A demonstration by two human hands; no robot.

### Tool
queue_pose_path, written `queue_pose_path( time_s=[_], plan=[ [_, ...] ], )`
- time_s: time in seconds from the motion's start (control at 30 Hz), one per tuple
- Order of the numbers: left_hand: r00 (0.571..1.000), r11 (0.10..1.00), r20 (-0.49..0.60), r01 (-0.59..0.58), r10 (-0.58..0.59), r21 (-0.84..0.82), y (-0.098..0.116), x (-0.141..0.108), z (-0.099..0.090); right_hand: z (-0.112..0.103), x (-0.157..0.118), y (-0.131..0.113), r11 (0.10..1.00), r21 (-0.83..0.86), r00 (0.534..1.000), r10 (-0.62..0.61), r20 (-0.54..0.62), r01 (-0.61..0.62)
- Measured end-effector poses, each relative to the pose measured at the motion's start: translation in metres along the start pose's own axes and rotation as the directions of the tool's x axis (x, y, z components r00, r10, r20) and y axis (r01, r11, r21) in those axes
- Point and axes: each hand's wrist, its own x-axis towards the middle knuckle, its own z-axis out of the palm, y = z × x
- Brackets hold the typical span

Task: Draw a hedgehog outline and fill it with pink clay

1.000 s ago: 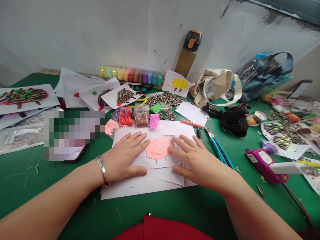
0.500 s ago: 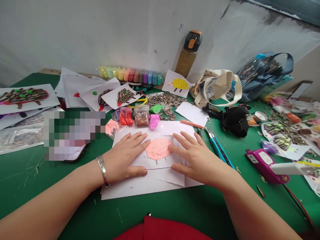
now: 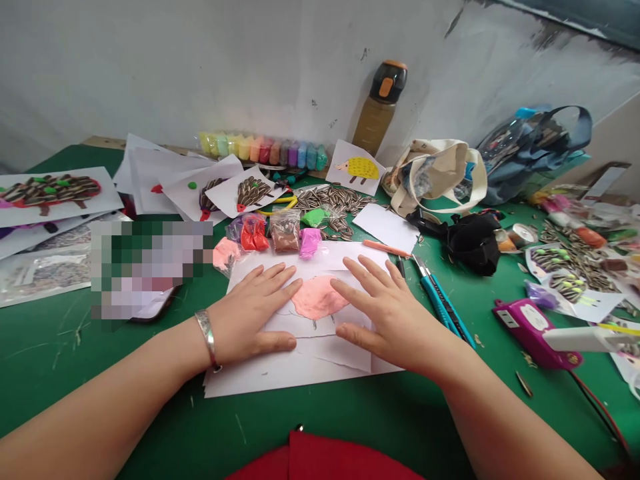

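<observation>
A flattened patch of pink clay (image 3: 317, 297) covers the body of an animal drawn on a small sheet of paper (image 3: 320, 328). That sheet lies on a stack of larger white paper (image 3: 250, 380). My left hand (image 3: 260, 310) rests with fingers spread at the left of the sheet, its index fingertip at the edge of the clay. On the other side my right hand (image 3: 383, 310) has its fingers apart, the index finger reaching over the clay's right edge. Neither hand holds anything. Short pencilled legs show below the clay.
Bagged clay (image 3: 285, 231) in several colours lies just behind the paper. Loose sunflower seeds (image 3: 340, 199) and a yellow hedgehog picture (image 3: 359, 168) are farther back. Blue utility knives (image 3: 445, 307) and a magenta glue gun (image 3: 537, 333) lie right; a phone (image 3: 150, 300), partly pixelated, lies left.
My right hand has shifted slightly left, its index finger farther over the pink clay. My left hand stays in about the same place on the paper.
</observation>
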Motion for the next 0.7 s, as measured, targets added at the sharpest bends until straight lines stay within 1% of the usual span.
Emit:
queue_pose_path(
  time_s=[0.17,0.33,0.5,0.6,0.7],
  plan=[
    [0.999,0.999,-0.029,0.027,-0.026,0.035,0.003,-0.001,0.000,0.002,0.001,-0.001,1.000,0.004,0.999,-0.019,0.045,0.019],
    [1.000,0.999,0.006,0.012,-0.012,0.039,0.004,-0.001,-0.001,0.000,0.000,-0.004,0.999,-0.008,0.999,-0.032,-0.004,0.032],
    [0.999,0.998,-0.039,0.033,-0.031,0.059,0.005,0.000,-0.001,-0.002,0.000,-0.006,0.998,0.010,0.998,-0.056,0.029,0.056],
    [1.000,0.998,0.002,0.021,-0.021,0.051,0.004,0.001,-0.002,-0.003,0.000,-0.008,0.997,0.005,0.997,-0.074,0.010,0.074],
    [1.000,0.999,0.027,0.013,-0.014,0.044,0.002,0.001,-0.003,-0.003,-0.001,-0.011,0.994,0.024,0.994,-0.106,0.036,0.106]
  ],
)
